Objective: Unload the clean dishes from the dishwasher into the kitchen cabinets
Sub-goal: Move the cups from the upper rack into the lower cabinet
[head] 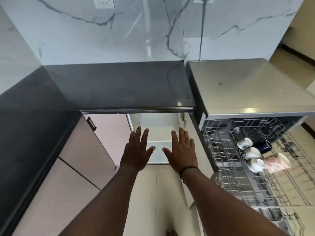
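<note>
Open cabinet (pixel 158 132) under dark countertop (pixel 117 86): white interior bare at front, reachable between open door (pixel 105 138) on left and side panel on right; countertop edge overhangs the top. Pulled-out dishwasher rack (pixel 242 167) blocks the right side, white cups (pixel 252 152) and a patterned mug (pixel 276 162) sitting in its wires. Both hands, left hand (pixel 138 150) and right hand (pixel 182 150), hover flat in front of the opening, gap between them.
</note>
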